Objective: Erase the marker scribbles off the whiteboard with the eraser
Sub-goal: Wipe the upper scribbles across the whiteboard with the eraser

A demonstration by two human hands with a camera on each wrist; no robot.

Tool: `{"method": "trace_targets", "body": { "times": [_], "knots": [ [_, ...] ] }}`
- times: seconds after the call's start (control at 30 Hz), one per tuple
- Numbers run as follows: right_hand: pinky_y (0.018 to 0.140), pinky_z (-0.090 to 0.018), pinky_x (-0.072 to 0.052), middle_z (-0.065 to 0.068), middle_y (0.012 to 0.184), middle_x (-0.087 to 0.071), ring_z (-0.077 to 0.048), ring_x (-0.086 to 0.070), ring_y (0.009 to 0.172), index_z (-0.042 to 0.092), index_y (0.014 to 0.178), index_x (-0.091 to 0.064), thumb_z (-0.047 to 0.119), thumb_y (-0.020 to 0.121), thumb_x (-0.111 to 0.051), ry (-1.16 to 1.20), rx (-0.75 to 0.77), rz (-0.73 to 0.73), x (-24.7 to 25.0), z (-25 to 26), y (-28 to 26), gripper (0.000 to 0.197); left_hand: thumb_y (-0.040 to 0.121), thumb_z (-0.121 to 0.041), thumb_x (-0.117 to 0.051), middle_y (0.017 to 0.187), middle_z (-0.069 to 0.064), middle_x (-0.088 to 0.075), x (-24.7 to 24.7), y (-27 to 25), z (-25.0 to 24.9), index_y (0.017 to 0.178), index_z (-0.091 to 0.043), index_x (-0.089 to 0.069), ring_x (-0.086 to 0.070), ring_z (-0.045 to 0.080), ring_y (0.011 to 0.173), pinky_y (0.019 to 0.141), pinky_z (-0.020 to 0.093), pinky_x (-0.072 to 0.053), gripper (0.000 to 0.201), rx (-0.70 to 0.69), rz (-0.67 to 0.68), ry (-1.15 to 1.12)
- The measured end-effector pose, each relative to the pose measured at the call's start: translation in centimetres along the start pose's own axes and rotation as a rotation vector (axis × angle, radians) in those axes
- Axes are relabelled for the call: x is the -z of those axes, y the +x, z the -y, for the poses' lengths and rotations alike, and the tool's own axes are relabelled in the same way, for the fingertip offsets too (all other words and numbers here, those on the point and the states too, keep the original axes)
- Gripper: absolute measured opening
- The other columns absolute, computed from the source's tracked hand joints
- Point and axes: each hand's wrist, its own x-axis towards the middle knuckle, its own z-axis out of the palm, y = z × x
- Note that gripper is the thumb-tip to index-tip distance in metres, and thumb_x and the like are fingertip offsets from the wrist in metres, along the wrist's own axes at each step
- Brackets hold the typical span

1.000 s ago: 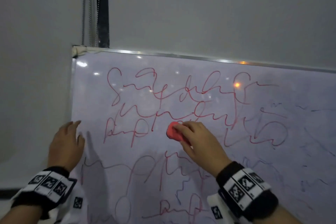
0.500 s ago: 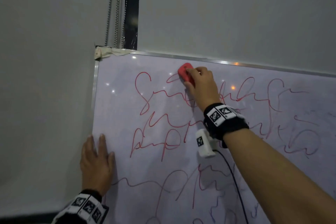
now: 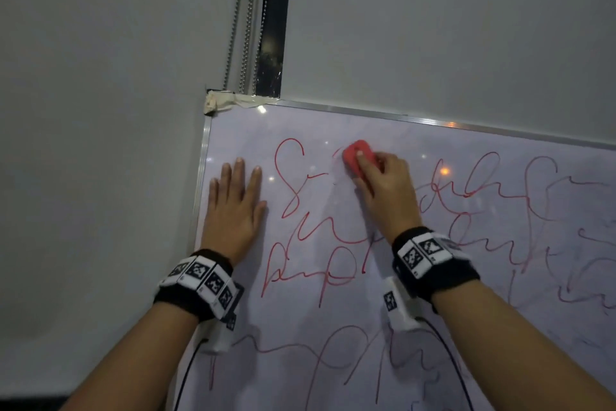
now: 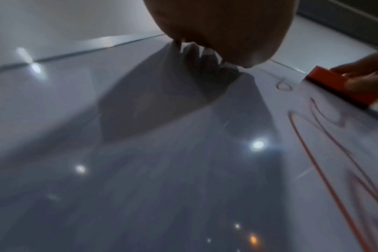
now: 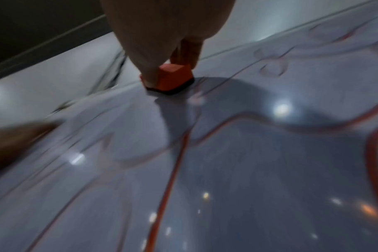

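A whiteboard (image 3: pixel 416 327) covered in red marker scribbles (image 3: pixel 313 260) leans against the wall. My right hand (image 3: pixel 383 190) grips a red eraser (image 3: pixel 356 157) and presses it on the top row of scribbles near the board's upper left. In the right wrist view the eraser (image 5: pixel 173 78) shows a dark felt base flat on the board, pinched between thumb and fingers. It also shows at the right edge of the left wrist view, eraser (image 4: pixel 343 85). My left hand (image 3: pixel 233 207) lies flat with straight fingers on the board near its left edge.
The board's metal frame (image 3: pixel 433 119) has a taped upper-left corner (image 3: pixel 220 102). Bead chains (image 3: pixel 248 17) and a dark window gap hang above it. Faint blue marks sit on the board's right part. Cables run from both wrist cameras.
My right hand carried the eraser from the middle row up to the top row, where part of the scribble is now wiped away. My left hand slid up the board's left side.
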Motion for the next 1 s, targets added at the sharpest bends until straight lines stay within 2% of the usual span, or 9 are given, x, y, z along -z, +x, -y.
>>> {"method": "trace_targets", "body": {
  "times": [0.13,0.27,0.33,0.47,0.57,0.67,0.73,0.83,1.0],
  "knots": [
    [0.071,-0.043,-0.054,-0.025,0.106,-0.061,-0.039,-0.059,0.087,0.006,0.123,-0.057,0.008,0.072,-0.077,-0.1,0.353,0.115,-0.8,-0.7,-0.9,0.055,0.099,-0.047,-0.008,0.157,0.005,0.016,-0.2,1.6,1.0,0.151,-0.02,0.004,0.015,0.022,0.143,0.114,0.032,0.017,0.059,-0.067,-0.013,0.064],
    [0.074,-0.049,-0.052,-0.027,0.105,-0.059,-0.043,-0.055,0.089,0.004,0.121,-0.058,0.017,0.086,-0.061,-0.028,0.078,-0.074,0.2,-1.5,2.3,0.037,0.1,-0.046,-0.009,0.156,0.001,0.017,-0.6,1.0,1.5,0.15,-0.021,0.006,0.011,0.022,0.144,0.115,0.035,0.014,0.058,-0.11,-0.08,0.095],
    [0.075,-0.05,-0.051,-0.026,0.107,-0.058,-0.042,-0.055,0.092,0.004,0.12,-0.059,0.013,0.085,-0.063,-0.01,0.087,-0.031,-1.0,0.5,2.2,0.036,0.099,-0.049,-0.008,0.156,0.0,0.015,-0.7,0.9,1.4,0.15,-0.02,0.006,0.014,0.018,0.144,0.115,0.036,0.013,0.06,-0.054,-0.086,0.08],
    [0.069,-0.04,-0.051,-0.023,0.102,-0.062,-0.036,-0.06,0.086,0.005,0.117,-0.063,0.006,0.075,-0.072,-0.123,0.551,0.22,-1.5,1.6,0.8,0.042,0.099,-0.048,-0.012,0.156,0.004,-0.005,-1.0,0.4,1.4,0.15,-0.014,-0.006,0.015,0.014,0.143,0.115,0.034,0.011,0.061,-0.018,-0.116,0.064],
    [0.065,-0.039,-0.046,-0.018,0.091,-0.062,-0.031,-0.057,0.08,0.009,0.106,-0.066,0.029,0.089,-0.055,-0.118,0.332,0.084,-0.4,-0.6,4.6,0.027,0.097,-0.041,-0.022,0.155,0.007,-0.009,-1.3,0.2,1.4,0.149,-0.013,-0.007,0.014,0.015,0.143,0.116,0.032,0.012,0.061,-0.03,-0.145,0.07],
    [0.073,-0.043,-0.049,-0.022,0.101,-0.06,-0.035,-0.055,0.087,0.006,0.115,-0.061,0.027,0.091,-0.052,-0.09,0.243,-0.019,-1.0,1.0,5.8,0.033,0.096,-0.038,-0.026,0.155,0.009,-0.012,-1.2,0.3,1.3,0.149,-0.012,-0.01,0.013,0.015,0.144,0.116,0.033,0.011,0.061,-0.031,-0.169,0.076],
    [0.076,-0.039,-0.05,-0.018,0.103,-0.06,-0.029,-0.055,0.088,0.007,0.114,-0.061,0.025,0.09,-0.055,-0.048,0.35,0.089,-2.1,3.0,3.7,0.031,0.095,-0.038,-0.028,0.155,0.012,-0.015,-1.1,0.3,1.3,0.148,-0.012,-0.014,0.012,0.015,0.144,0.116,0.033,0.01,0.061,-0.035,-0.173,0.076],
    [0.063,-0.039,-0.05,-0.023,0.094,-0.062,-0.034,-0.058,0.077,0.005,0.111,-0.064,0.009,0.08,-0.068,-0.125,0.668,0.197,-1.7,2.7,3.3,0.031,0.093,-0.038,-0.03,0.154,0.012,-0.018,-1.0,0.2,1.4,0.147,-0.012,-0.018,0.008,0.015,0.144,0.116,0.034,0.005,0.061,-0.051,-0.188,0.077],
    [0.062,-0.041,-0.05,-0.024,0.089,-0.059,-0.037,-0.055,0.078,0.003,0.106,-0.064,0.027,0.086,-0.057,-0.031,0.306,0.0,-1.4,2.9,7.4,0.032,0.093,-0.038,-0.031,0.152,0.012,-0.019,-1.0,0.2,1.5,0.146,-0.011,-0.021,0.007,0.015,0.144,0.117,0.033,0.006,0.06,-0.064,-0.222,0.044]
  ]
}}
